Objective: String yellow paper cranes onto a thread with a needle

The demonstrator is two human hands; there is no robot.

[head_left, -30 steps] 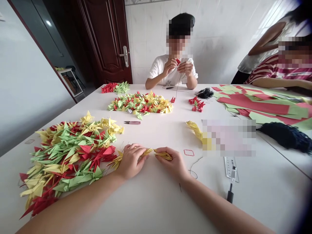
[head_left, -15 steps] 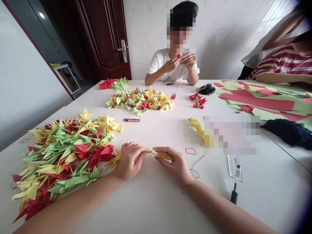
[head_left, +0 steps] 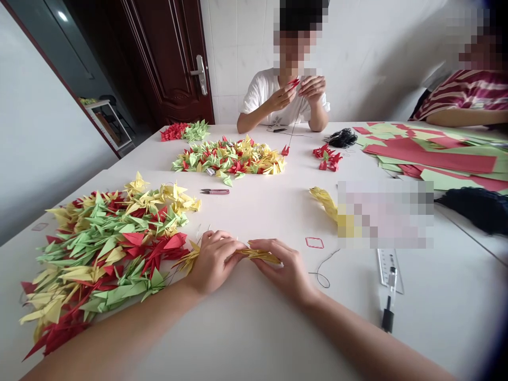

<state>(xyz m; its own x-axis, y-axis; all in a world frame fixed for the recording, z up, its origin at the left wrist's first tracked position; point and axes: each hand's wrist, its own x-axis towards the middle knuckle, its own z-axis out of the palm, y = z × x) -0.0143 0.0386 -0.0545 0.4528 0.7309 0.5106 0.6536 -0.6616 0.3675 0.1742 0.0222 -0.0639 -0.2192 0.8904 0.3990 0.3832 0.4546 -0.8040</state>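
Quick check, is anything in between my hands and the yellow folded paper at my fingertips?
Nothing visible is in between. The left hand and right hand both have their fingers right on the yellow folded paper. The snips lie farther off, beyond the hands, and the colorful pile is to the left.

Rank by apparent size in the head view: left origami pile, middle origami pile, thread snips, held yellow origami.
Left origami pile
Middle origami pile
Held yellow origami, partly hidden
Thread snips
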